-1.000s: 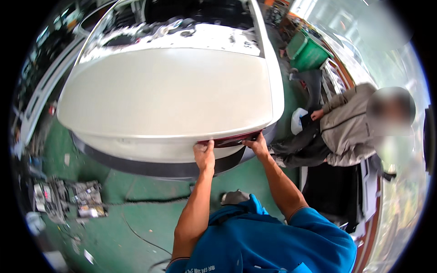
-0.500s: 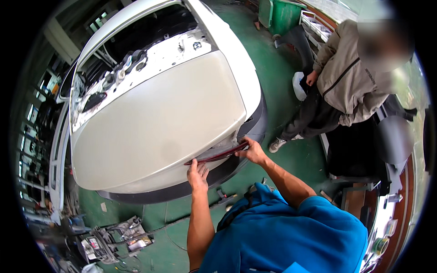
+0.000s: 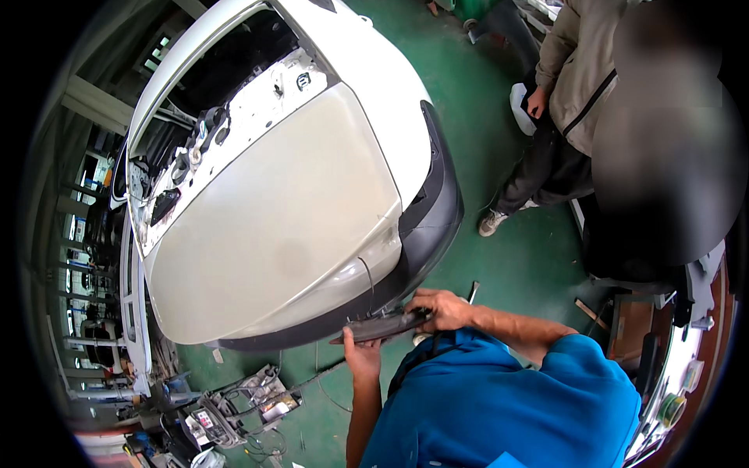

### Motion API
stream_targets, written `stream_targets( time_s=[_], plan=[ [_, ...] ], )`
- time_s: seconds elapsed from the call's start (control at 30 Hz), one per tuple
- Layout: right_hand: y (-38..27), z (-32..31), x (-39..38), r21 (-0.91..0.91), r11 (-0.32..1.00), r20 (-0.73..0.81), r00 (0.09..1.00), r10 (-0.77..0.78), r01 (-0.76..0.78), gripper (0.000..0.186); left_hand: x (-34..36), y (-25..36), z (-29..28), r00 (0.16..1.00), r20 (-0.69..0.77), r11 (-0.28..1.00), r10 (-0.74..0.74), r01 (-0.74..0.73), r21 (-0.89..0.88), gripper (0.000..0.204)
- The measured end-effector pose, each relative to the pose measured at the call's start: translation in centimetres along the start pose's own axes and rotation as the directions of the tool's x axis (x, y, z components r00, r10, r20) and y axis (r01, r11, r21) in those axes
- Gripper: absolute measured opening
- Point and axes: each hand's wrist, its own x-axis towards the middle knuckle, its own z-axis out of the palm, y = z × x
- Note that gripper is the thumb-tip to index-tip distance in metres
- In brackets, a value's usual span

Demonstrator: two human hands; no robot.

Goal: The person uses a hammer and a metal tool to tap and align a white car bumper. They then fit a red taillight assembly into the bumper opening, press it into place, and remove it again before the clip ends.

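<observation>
A long, narrow tail light (image 3: 384,325) is held between my two hands, its dark grey back turned upward. My left hand (image 3: 363,357) grips its left end, thumb on top and fingers beneath. My right hand (image 3: 443,309) is closed around its right end, with fingers on the back side. A thin dark wire (image 3: 367,274) hangs from the recess in the beige rear panel (image 3: 281,226) of the white car (image 3: 394,101) down toward the light; whether it joins the light is hard to make out. The light is apart from the panel, near the black bumper (image 3: 425,242).
A person in a brown jacket (image 3: 573,93) stands to the right on the green floor (image 3: 515,265). At lower left lie a tool case (image 3: 265,394) and cables. A workbench with tape rolls (image 3: 672,409) stands at lower right.
Both hands have drawn the tail light away from the panel toward my body and turned it, so its back shows instead of the red lens. The wire has come into view.
</observation>
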Motion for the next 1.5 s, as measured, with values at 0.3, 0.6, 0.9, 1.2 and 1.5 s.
stream_targets(
  time_s=[0.3,0.6,0.9,1.2,1.5],
  plan=[
    [4.6,0.8,7.5,0.454,0.783,0.323,0.897,0.3,-0.425,0.076,-4.0,3.7,-4.0,0.982,0.051,0.984,0.179,-0.179,-0.016,0.04],
    [-0.4,11.7,9.5,0.826,0.204,0.507,0.85,0.14,-0.526,0.037,-8.1,6.1,-8.9,0.996,-0.033,0.991,0.086,-0.089,-0.099,0.051],
    [-1.6,18.3,6.0,0.539,0.476,0.624,0.709,0.329,-0.695,0.039,-10.9,4.7,-24.0,0.986,-0.122,0.929,0.116,-0.151,-0.338,0.036],
    [-3.0,35.7,7.2,0.347,0.653,0.496,0.723,0.482,-0.673,0.032,-14.3,5.9,-44.3,0.956,-0.224,0.815,0.187,-0.279,-0.509,0.044],
    [-5.0,44.1,9.5,-0.057,0.865,0.682,0.613,0.398,-0.498,0.032,-17.5,7.6,-52.4,0.935,-0.314,0.805,0.168,-0.314,-0.503,0.041]
  ],
)
